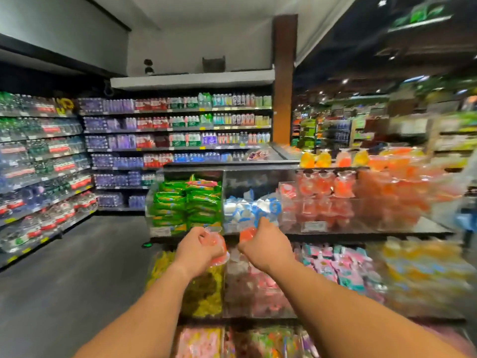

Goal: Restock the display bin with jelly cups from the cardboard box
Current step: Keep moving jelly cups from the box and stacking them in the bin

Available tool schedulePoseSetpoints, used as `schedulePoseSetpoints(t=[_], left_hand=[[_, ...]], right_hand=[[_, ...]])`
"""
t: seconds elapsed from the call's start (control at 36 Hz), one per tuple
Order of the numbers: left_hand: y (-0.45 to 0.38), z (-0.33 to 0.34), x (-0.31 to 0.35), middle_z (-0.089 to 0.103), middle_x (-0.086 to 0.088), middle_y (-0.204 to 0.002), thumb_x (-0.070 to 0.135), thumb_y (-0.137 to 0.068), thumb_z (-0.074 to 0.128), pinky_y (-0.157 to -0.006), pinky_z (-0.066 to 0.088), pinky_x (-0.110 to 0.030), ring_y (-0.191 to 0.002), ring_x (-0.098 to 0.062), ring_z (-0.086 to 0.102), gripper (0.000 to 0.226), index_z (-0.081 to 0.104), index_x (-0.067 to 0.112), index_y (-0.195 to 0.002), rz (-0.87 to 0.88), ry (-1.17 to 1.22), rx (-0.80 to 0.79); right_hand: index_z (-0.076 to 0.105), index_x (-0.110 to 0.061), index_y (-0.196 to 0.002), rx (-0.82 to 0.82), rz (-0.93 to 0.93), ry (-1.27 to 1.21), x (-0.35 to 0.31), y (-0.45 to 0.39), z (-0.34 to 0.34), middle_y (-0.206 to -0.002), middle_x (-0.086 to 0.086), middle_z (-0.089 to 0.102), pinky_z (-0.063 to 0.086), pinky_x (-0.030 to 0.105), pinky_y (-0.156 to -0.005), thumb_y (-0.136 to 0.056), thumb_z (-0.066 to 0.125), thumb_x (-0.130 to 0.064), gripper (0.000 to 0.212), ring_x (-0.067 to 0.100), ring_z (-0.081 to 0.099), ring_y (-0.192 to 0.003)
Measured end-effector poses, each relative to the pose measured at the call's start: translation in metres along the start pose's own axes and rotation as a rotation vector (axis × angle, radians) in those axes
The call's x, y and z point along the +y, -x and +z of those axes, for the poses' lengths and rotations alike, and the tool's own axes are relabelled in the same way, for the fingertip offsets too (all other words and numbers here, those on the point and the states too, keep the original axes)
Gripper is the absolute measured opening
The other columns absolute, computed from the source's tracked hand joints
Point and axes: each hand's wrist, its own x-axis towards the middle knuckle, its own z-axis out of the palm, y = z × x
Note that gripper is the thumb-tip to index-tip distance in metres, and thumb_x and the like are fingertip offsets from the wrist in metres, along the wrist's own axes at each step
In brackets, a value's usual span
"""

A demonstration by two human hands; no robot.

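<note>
Head view: two bare arms reach out in a shop aisle.
Left hand (197, 248): fingers curl around pink-red jelly cups (218, 246).
Right hand (265, 245): grips a red jelly cup (248, 233).
Where the cups are: just in front of the clear display bin (317, 202), below its front edge.
Display bin: holds red cups, blurry on the right.
Beside it: green packets (188, 202) and blue-white packs (251, 208).
Far back: shelves of bottles (178, 130).
</note>
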Motion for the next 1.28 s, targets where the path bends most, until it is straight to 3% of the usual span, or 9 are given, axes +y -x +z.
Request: schedulePoseSetpoints(t=[0.08, 0.19, 0.28, 0.42, 0.58, 0.75, 0.92, 1.14, 1.28], left_hand=[[-0.008, 0.045, 0.029, 0.062, -0.002, -0.084, 0.032, -0.048, 0.081, -0.079, 0.055, -0.041, -0.073, -0.018, 0.057, 0.047, 0.057, 0.019, -0.086, 0.053, 0.051, -0.046], [-0.01, 0.102, 0.062, 0.059, 0.003, -0.081, 0.021, -0.064, 0.088, -0.069, 0.047, -0.032, -0.073, -0.017, 0.055, 0.042, 0.056, 0.018, -0.091, 0.151, 0.018, -0.142], [-0.013, 0.139, 0.083, 0.063, -0.001, -0.085, 0.021, -0.062, 0.087, -0.073, 0.052, -0.038, -0.073, -0.019, 0.058, 0.042, 0.055, 0.02, -0.089, 0.17, 0.041, -0.185], [-0.022, 0.188, 0.115, 0.064, 0.0, -0.088, 0.032, -0.055, 0.078, -0.069, 0.048, -0.032, -0.074, -0.014, 0.058, 0.045, 0.056, 0.02, -0.093, 0.196, 0.016, -0.227], [-0.036, 0.233, 0.146, 0.065, 0.001, -0.101, 0.031, -0.065, 0.08, -0.082, 0.052, -0.034, -0.09, -0.017, 0.062, 0.048, 0.055, 0.023, -0.105, 0.188, -0.033, -0.193], [-0.064, 0.26, 0.172, 0.068, 0.002, -0.097, 0.03, -0.064, 0.077, -0.083, 0.056, -0.039, -0.09, -0.021, 0.066, 0.036, 0.052, 0.028, -0.09, 0.167, -0.055, -0.136], [-0.107, 0.272, 0.179, 0.067, 0.004, -0.097, 0.028, -0.069, 0.075, -0.07, 0.044, -0.028, -0.088, -0.016, 0.062, 0.037, 0.063, 0.025, -0.103, 0.124, -0.083, -0.061], [-0.174, 0.293, 0.178, 0.062, 0.004, -0.101, 0.036, -0.067, 0.072, -0.087, 0.05, -0.037, -0.098, -0.023, 0.06, 0.041, 0.052, 0.03, -0.103, 0.131, -0.188, -0.011], [-0.208, 0.306, 0.177, 0.064, 0.002, -0.101, 0.038, -0.07, 0.07, -0.079, 0.047, -0.035, -0.094, -0.023, 0.058, 0.042, 0.054, 0.027, -0.107, 0.156, -0.216, -0.011]], right_hand=[[0.05, -0.013, -0.112, 0.085, 0.072, 0.019, 0.037, -0.003, -0.036, -0.113, 0.009, 0.063, 0.045, 0.034, -0.075, -0.073, 0.066, -0.04, 0.05, 0.033, 0.063, -0.103], [0.047, -0.015, -0.109, 0.166, 0.16, 0.028, 0.084, -0.005, -0.077, -0.116, 0.009, 0.062, 0.043, 0.034, -0.073, -0.075, 0.067, -0.041, 0.047, 0.033, 0.062, -0.104], [0.048, -0.016, -0.121, 0.183, 0.202, 0.053, 0.115, -0.011, -0.102, -0.118, 0.006, 0.061, 0.047, 0.035, -0.075, -0.074, 0.066, -0.046, 0.059, 0.031, 0.062, -0.103], [0.047, -0.016, -0.114, 0.214, 0.223, 0.054, 0.161, -0.031, -0.134, -0.114, 0.006, 0.06, 0.05, 0.036, -0.077, -0.075, 0.063, -0.046, 0.052, 0.03, 0.062, -0.1], [0.048, -0.017, -0.115, 0.168, 0.187, 0.044, 0.204, -0.069, -0.155, -0.11, 0.003, 0.063, 0.053, 0.037, -0.077, -0.074, 0.06, -0.047, 0.052, 0.028, 0.063, -0.096], [0.051, -0.025, -0.122, 0.145, 0.122, -0.012, 0.223, -0.117, -0.166, -0.113, -0.002, 0.064, 0.052, 0.035, -0.078, -0.069, 0.063, -0.062, 0.066, 0.025, 0.063, -0.1], [0.054, -0.025, -0.118, 0.152, 0.108, -0.083, 0.228, -0.162, -0.157, -0.112, -0.001, 0.063, 0.05, 0.035, -0.081, -0.072, 0.062, -0.054, 0.055, 0.024, 0.061, -0.101], [0.057, -0.022, -0.125, 0.247, 0.168, -0.096, 0.231, -0.227, -0.137, -0.12, 0.0, 0.061, 0.049, 0.035, -0.085, -0.074, 0.068, -0.051, 0.06, 0.023, 0.058, -0.108], [0.057, -0.018, -0.127, 0.306, 0.212, -0.102, 0.233, -0.265, -0.128, -0.126, 0.001, 0.057, 0.051, 0.04, -0.083, -0.075, 0.071, -0.052, 0.063, 0.025, 0.057, -0.112]])
